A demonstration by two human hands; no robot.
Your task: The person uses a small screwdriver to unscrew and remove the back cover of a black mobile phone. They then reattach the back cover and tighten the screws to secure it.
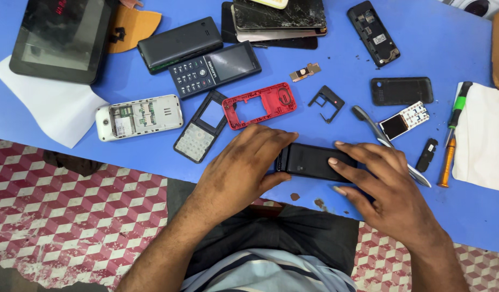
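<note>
A small black phone (309, 161) lies back side up near the front edge of the blue table (455, 48). My left hand (241, 170) grips its left end with fingers curled over the top edge. My right hand (382, 186) holds the right end, fingertips pressing on the back cover. Just beyond my left hand lies a red phone frame (260, 105), with a black keypad front cover (202, 127) beside it. Metal tweezers (376, 130) run under my right hand.
Scattered about are a white opened phone (139, 117), a dark keypad phone (215, 68), a black battery cover (402, 90), a small display board (403, 121), a tablet (60, 38), stacked cracked phones (279, 19), a screwdriver (453, 132) and white cloth (484, 138). Patterned floor lies below.
</note>
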